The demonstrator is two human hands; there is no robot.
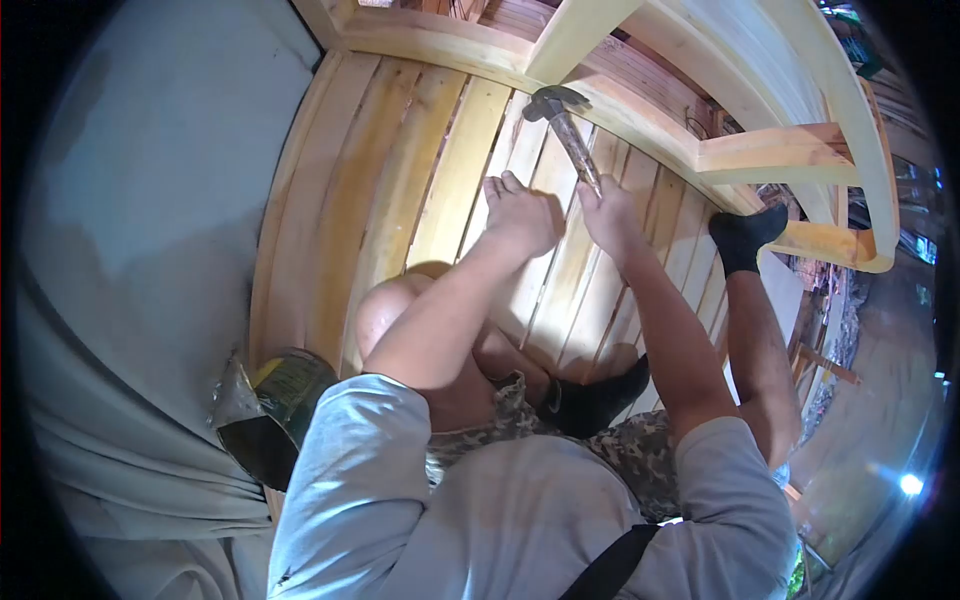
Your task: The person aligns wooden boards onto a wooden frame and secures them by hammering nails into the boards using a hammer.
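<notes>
1. Hammer (572, 141) is gripped low on the handle by the right hand (608, 217), fingers wrapped; head is pointed far, just short of the far rail (430, 40). Contact with the wood can't be confirmed.
2. Left hand (522, 218) is held low over the slats (460, 170), left of the hammer handle. Fingers partly hidden; whether anything is pinched can't be told.
3. Far side is bounded by the rail, with a post (575, 40) rising right behind the hammer head.
4. Far right is closed off by a curved wooden frame (868, 150) and its crosspiece (775, 150).
5. Right foot (745, 238), dark-socked, is planted by that frame; left foot (605, 393) is tucked across the near slats.
6. Near left corner is taken up by an open-mouthed container (298, 385), tipped over, beside grey cloth (170, 200).
7. Bright lamp (911, 485) is seen at near right.
</notes>
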